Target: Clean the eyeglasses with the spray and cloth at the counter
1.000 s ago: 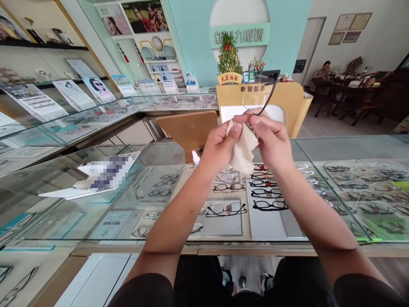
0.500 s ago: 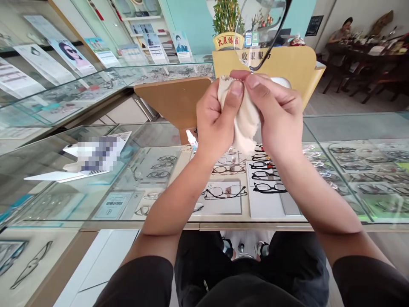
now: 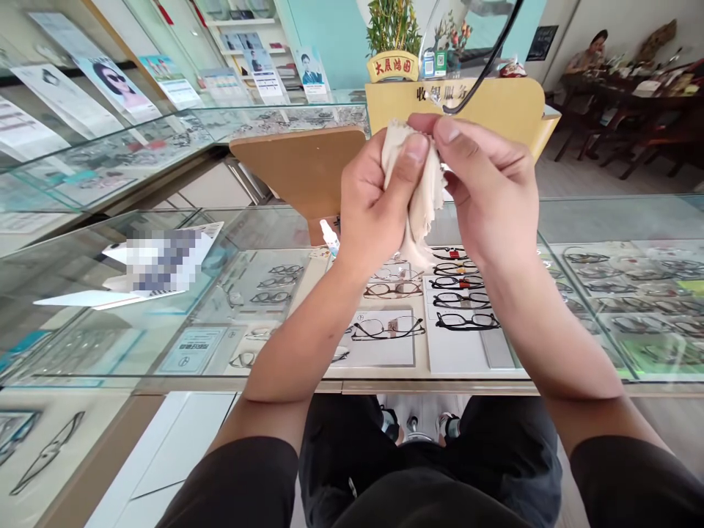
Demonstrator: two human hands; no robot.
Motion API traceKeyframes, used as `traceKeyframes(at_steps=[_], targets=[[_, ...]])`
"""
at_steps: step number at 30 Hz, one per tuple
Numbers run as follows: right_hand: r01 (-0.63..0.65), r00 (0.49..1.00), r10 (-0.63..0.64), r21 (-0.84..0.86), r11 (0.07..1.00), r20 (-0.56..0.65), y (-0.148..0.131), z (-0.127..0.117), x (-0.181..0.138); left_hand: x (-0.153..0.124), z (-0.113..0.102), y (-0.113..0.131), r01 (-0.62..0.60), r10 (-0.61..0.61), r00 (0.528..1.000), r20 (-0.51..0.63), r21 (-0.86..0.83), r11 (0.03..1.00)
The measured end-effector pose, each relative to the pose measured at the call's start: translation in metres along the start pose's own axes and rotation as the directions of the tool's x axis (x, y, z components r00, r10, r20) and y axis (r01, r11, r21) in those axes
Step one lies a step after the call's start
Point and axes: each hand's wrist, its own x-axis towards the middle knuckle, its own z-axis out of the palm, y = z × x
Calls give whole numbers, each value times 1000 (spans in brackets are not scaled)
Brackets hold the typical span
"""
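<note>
The person holds both arms out in front of the body. The bare left forearm (image 3: 308,330) and right forearm (image 3: 544,330) rise and converge until the hands meet at mid-view. The left hand (image 3: 374,209) is curled into a loose fist, its thumb pressing up against its forefinger. The right hand (image 3: 489,198) faces it with its back to the camera, fingers bent and thumb and forefinger pinched together. The two thumb tips sit just beside each other, and both wrists are bent slightly inward.

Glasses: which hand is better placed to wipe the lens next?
Left, probably. The left hand has the cloth bunched under its thumb beside the glasses; the right hand pinches those and seems busy steadying them.
</note>
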Motion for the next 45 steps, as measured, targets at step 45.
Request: traceKeyframes(at_steps=[45], targets=[[7,999,-4,-56,998,52,-24,-21,12,-63,39,-35,-453,-946,77,315,856,248]])
